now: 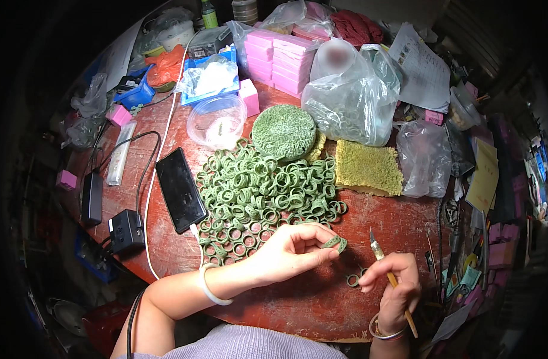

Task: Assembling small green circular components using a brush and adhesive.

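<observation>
Between the thumb and fingers of my left hand is a small green ring with a patterned band. My right hand grips a craft knife with a thin wooden handle, its blade pointing up and away from me, apart from the ring. A couple of loose green rings lie on the table just left of my right fingers, one partly hidden by them. Beyond my left hand spreads a large heap of similar green rings.
Behind the heap are a round green textured block, a yellow sponge-like slab and a clear plastic tub. A black phone on a white cable lies left. Pink blocks and a filled plastic bag stand at the back.
</observation>
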The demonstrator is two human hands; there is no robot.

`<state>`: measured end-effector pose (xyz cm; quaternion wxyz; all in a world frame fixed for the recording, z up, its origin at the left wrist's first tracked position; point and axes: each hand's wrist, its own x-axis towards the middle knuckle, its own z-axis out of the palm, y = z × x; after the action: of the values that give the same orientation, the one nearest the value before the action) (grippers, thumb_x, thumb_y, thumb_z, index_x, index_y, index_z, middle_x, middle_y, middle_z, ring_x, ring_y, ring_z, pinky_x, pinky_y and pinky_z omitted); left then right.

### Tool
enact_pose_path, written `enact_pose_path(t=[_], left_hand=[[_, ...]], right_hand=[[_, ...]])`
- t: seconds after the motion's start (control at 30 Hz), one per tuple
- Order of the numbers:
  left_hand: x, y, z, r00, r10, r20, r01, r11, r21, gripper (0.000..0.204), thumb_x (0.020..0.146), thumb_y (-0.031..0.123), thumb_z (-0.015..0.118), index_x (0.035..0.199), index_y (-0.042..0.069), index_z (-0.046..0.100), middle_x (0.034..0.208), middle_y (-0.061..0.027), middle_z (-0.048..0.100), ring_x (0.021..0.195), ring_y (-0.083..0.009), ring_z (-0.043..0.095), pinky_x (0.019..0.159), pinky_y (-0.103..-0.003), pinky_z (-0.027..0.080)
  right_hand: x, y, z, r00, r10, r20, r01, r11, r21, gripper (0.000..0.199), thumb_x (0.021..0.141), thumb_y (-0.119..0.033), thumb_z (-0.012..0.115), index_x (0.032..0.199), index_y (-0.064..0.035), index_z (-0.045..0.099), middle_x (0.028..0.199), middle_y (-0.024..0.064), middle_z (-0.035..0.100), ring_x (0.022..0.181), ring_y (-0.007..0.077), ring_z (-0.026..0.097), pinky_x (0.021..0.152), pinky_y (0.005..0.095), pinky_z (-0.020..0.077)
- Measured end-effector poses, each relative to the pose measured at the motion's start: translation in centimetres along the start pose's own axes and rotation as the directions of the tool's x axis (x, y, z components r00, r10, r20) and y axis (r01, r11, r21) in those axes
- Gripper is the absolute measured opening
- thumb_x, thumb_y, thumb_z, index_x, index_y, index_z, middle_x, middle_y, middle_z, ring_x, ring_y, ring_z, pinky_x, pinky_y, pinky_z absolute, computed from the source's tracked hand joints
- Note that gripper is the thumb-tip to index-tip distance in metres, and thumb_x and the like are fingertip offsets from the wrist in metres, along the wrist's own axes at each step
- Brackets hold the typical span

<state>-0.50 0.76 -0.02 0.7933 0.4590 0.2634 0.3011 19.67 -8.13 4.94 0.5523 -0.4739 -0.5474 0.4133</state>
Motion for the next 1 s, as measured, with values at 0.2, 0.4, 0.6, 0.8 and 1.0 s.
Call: enact_pose_path(t=[0.2,0.4,0.6,0.8,1.0], left_hand=[[0.1,0.3,0.2,0.99,0.136,-0.039,-0.13,0.984,0.12,0.015,0.089,0.002,0.071,0.104,0.001,0.07,0.115,-0.0084,0.064,0.107,-0.0165,0.061,0.095,-0.031,0.049],[0.1,0.4,0.0,0.959,0.284,0.005,-0.263,0.883,0.389,0.015,0.086,0.004,0.074,0.1,0.002,0.072,0.109,-0.0086,0.067,0.107,-0.0183,0.061,0.095,-0.033,0.049],[0.1,0.1,0.0,0.945,0.326,0.014,-0.302,0.856,0.419,0.014,0.086,0.005,0.075,0.099,0.003,0.072,0.11,-0.0074,0.066,0.106,-0.0181,0.061,0.095,-0.033,0.049],[0.1,0.1,0.1,0.927,0.373,0.029,-0.337,0.8,0.497,0.014,0.084,0.004,0.076,0.096,0.002,0.071,0.11,-0.0071,0.064,0.104,-0.0184,0.061,0.093,-0.033,0.049],[0.1,-0.1,0.1,0.914,0.404,0.04,-0.367,0.778,0.51,0.014,0.083,0.003,0.076,0.096,0.002,0.072,0.108,-0.0066,0.064,0.103,-0.0188,0.061,0.093,-0.033,0.048]], right_hand=[[0.8,0.2,0.8,0.988,-0.113,-0.105,0.078,0.953,-0.291,0.025,0.09,-0.01,0.065,0.111,0.0025,0.06,0.084,0.0092,0.062,0.076,0.0154,0.061,0.065,0.0263,0.0491],[0.6,-0.9,0.5,0.985,-0.17,-0.028,0.146,0.907,-0.396,0.008,0.09,-0.005,0.06,0.094,-0.0001,0.066,0.081,0.0112,0.063,0.067,0.0195,0.061,0.059,0.0295,0.0492],[0.6,-0.5,0.8,0.976,-0.207,0.061,0.21,0.843,-0.496,0.01,0.091,-0.006,0.06,0.098,-0.002,0.066,0.082,0.0114,0.061,0.068,0.0243,0.063,0.06,0.0335,0.0513],[0.6,-0.5,0.9,0.967,-0.241,0.079,0.245,0.808,-0.537,0.01,0.091,-0.003,0.061,0.099,-0.002,0.065,0.083,0.0114,0.061,0.066,0.0241,0.062,0.059,0.0331,0.0511],[0.4,-0.4,0.7,0.988,-0.145,0.046,0.149,0.868,-0.474,0.008,0.094,-0.006,0.058,0.097,-0.0003,0.064,0.083,0.0113,0.062,0.067,0.0209,0.062,0.058,0.0295,0.0506]])
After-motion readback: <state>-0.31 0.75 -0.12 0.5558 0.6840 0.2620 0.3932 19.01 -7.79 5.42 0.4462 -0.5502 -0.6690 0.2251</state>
